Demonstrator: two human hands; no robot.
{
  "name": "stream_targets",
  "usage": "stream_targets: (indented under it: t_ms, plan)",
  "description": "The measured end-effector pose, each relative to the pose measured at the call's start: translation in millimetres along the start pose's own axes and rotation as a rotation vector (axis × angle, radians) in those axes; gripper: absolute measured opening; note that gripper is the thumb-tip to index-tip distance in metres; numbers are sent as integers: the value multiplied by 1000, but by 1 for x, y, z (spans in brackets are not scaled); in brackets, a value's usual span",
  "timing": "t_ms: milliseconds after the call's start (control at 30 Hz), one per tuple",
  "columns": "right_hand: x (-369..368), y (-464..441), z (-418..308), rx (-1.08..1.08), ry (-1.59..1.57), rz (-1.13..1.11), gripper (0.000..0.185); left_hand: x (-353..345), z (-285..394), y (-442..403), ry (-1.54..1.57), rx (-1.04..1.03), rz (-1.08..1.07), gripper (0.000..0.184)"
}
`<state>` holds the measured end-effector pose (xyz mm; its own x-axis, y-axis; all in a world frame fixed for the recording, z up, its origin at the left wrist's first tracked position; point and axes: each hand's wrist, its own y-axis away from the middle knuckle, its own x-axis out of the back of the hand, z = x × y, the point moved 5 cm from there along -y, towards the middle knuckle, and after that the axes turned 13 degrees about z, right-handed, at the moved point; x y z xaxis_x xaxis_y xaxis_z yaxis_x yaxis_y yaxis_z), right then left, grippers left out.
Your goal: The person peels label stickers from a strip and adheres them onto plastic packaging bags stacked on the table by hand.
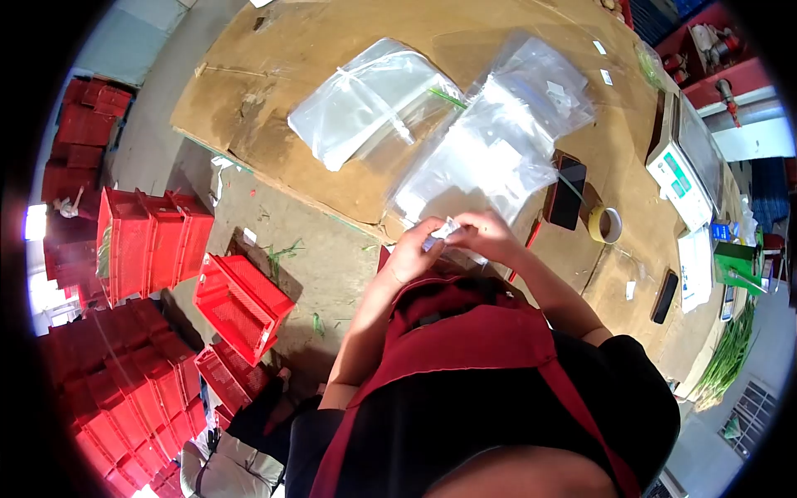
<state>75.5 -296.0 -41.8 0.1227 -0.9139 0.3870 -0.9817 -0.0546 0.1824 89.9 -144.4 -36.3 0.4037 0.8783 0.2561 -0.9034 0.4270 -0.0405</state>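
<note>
Both hands are close together at the table's near edge, in front of the red apron. My left hand (415, 249) has its fingers pinched on one side of a small crumpled piece of clear plastic (442, 232). The fingers of my right hand (488, 237) are closed on the plastic's other side. Just beyond the hands lies a loose pile of clear plastic bags (490, 149). To its left rests a flatter stack of clear bags (357, 104), with a green leaf strip (447, 97) between the two.
On the cardboard-covered table (274, 158) are a dark phone (568, 192), a tape roll (604, 224), a second phone (665, 296) and a scale (681, 178). Green stalks (729, 353) lie at right. Red crates (241, 307) stand on the floor at left.
</note>
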Motion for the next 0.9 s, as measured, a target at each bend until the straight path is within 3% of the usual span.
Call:
stream_targets:
  t_ms: [33, 100, 133, 200, 267, 333, 367, 433, 533, 600, 700, 767, 800, 833, 867, 900]
  plan:
    - [-9, -4, 14, 4, -3, 1, 17, 1, -1, 0, -24, 51, 21, 17]
    - [-21, -10, 29, -85, -438, 0, 18, 8, -16, 2, -93, 123, 68, 15]
    - [-21, -12, 32, -88, -441, 2, 18, 13, -27, 5, -158, 199, 110, 14]
    - [1, -27, 30, 126, -10, 337, 16, 20, -37, 7, -147, 304, 144, 17]
    - [13, -41, 34, 303, 716, 452, 23, 27, -32, 8, -269, 319, 151, 17]
    - [24, -42, 26, 257, 801, 583, 31, 29, -25, 6, -221, 257, 196, 15]
    - [25, -39, 23, 259, 796, 579, 31, 29, -25, 8, -114, 282, 199, 12]
    - [21, -25, 12, 484, 568, 514, 28, 28, -30, 13, -7, 314, 200, 10]
    - [16, -9, 15, 652, 577, 470, 23, 24, -23, 9, 197, 153, 256, 7]
    - [16, -11, 20, 654, 608, 456, 17, 21, -16, 9, 62, 258, 183, 8]
    - [21, -23, 31, 598, 640, 446, 10, 17, -10, 2, -173, 195, 146, 11]
    - [46, -37, 73, 42, -41, 395, 5, 19, -20, 3, -157, 230, 189, 13]
    - [68, -39, 76, 183, -210, 682, 6, 23, -25, 5, -141, 270, 229, 15]
    - [97, -30, 41, 115, -225, 841, 7, 26, -21, 6, -93, 312, 279, 16]
    - [119, -29, 35, 167, -92, 963, 9, 26, -22, 8, -93, 316, 278, 16]
    - [126, -25, 19, 229, 17, 936, 10, 26, -25, 9, -83, 314, 274, 16]
